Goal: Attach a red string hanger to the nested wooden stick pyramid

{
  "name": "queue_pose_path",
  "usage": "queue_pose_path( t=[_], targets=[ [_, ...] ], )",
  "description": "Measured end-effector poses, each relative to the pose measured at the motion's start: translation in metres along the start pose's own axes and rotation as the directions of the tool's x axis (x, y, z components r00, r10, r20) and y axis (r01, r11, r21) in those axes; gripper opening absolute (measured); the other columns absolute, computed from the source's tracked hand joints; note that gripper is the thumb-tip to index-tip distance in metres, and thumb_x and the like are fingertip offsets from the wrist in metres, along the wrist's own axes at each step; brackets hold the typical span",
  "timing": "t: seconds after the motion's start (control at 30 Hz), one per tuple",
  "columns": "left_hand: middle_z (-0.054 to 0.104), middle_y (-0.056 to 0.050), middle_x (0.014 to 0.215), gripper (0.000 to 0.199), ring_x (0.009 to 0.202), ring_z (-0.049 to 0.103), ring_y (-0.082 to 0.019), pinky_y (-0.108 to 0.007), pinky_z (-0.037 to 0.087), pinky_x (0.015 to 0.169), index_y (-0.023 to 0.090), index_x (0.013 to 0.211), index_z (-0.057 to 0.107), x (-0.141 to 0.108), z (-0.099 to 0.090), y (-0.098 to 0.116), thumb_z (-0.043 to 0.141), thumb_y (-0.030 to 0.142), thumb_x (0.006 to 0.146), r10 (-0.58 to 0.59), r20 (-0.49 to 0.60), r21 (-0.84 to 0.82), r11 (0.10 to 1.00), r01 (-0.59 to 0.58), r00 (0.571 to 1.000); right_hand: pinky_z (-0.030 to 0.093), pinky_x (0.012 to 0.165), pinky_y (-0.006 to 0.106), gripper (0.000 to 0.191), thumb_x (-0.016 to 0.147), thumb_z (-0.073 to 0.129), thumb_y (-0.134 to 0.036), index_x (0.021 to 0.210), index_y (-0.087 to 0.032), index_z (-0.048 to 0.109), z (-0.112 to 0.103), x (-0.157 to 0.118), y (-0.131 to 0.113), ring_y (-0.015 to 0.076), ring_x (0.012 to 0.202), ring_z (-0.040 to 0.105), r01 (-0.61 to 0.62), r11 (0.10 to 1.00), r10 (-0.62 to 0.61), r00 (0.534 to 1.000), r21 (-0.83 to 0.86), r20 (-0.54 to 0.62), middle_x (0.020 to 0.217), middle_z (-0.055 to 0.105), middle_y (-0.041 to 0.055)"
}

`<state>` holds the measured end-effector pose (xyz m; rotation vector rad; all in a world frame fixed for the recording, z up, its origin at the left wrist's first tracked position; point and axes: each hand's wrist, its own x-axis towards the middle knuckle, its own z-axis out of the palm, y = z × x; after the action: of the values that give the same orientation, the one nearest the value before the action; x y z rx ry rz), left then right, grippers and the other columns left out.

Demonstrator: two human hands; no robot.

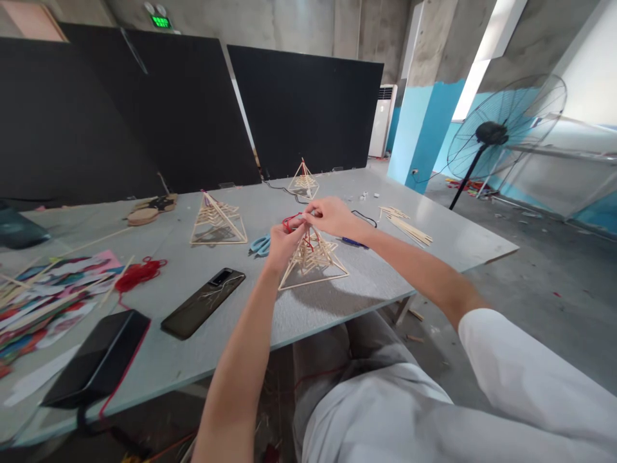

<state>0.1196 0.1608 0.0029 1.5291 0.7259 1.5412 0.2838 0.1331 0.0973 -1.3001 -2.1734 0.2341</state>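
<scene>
A pyramid of thin wooden sticks (313, 260) stands on the table in front of me, with smaller stick layers inside it. Both hands meet at its tip. My left hand (285, 241) has its fingers closed there, with red string (290, 222) looped about them. My right hand (330, 215) pinches at the same spot from the right, on the red string as far as it shows. Some of the string hangs down inside the frame. The fingers partly hide the tip. Light blue scissors (261, 245) lie just left of the pyramid.
Two more stick pyramids (219, 222) (303, 179) stand farther back. A phone (203, 302), a black case (99, 357) and a red yarn bundle (139, 274) lie to the left. Loose sticks (407, 226) and a blue pen (355, 242) lie right. A large fan (491, 133) stands beyond the table.
</scene>
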Motion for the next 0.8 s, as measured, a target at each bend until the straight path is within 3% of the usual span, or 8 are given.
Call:
queue_pose_path(
  t=[0.37, 0.53, 0.67, 0.8],
  targets=[
    [0.074, -0.003, 0.074, 0.039, 0.078, 0.068, -0.021, -0.030, 0.053, 0.069, 0.018, 0.079, 0.086, 0.003, -0.006, -0.006, 0.093, 0.056, 0.072, -0.035, -0.010, 0.037, 0.999, 0.036, 0.999, 0.031, 0.064, 0.028, 0.024, 0.104, 0.063, -0.028, 0.106, -0.011, 0.079, 0.012, 0.008, 0.012, 0.0102, 0.060, 0.043, -0.020, 0.994, 0.026, 0.998, 0.105, -0.049, 0.065, 0.062, -0.0041],
    [0.073, -0.003, 0.073, 0.037, 0.077, 0.069, -0.021, -0.029, 0.053, 0.066, 0.019, 0.077, 0.085, 0.002, -0.007, -0.007, 0.093, 0.054, 0.073, -0.039, -0.021, 0.054, 0.998, 0.040, 0.999, 0.034, 0.065, 0.028, 0.020, 0.104, 0.064, -0.027, 0.103, -0.012, 0.076, 0.010, 0.007, 0.010, 0.0106, 0.061, 0.048, -0.053, 0.987, 0.059, 0.998, 0.152, -0.035, 0.065, 0.064, -0.0031],
    [0.074, -0.003, 0.072, 0.033, 0.077, 0.069, -0.022, -0.030, 0.055, 0.067, 0.019, 0.078, 0.086, -0.001, -0.003, 0.000, 0.092, 0.051, 0.074, -0.032, -0.049, 0.070, 0.997, 0.035, 0.998, 0.039, 0.064, 0.028, 0.026, 0.107, 0.062, -0.038, 0.111, -0.014, 0.073, 0.001, -0.003, 0.017, 0.0125, 0.058, 0.055, -0.084, 0.972, 0.086, 0.996, 0.219, 0.002, 0.062, 0.064, -0.0033],
    [0.072, -0.003, 0.069, 0.031, 0.071, 0.065, -0.018, -0.030, 0.053, 0.069, 0.017, 0.079, 0.087, -0.003, 0.001, 0.008, 0.094, 0.047, 0.071, -0.042, -0.087, 0.086, 0.995, 0.050, 0.995, 0.041, 0.064, 0.029, 0.033, 0.109, 0.057, -0.044, 0.117, -0.015, 0.070, 0.008, -0.028, 0.044, 0.0149, 0.058, 0.055, -0.129, 0.937, 0.176, 0.977, 0.326, -0.121, 0.059, 0.058, -0.0048]
  ],
)
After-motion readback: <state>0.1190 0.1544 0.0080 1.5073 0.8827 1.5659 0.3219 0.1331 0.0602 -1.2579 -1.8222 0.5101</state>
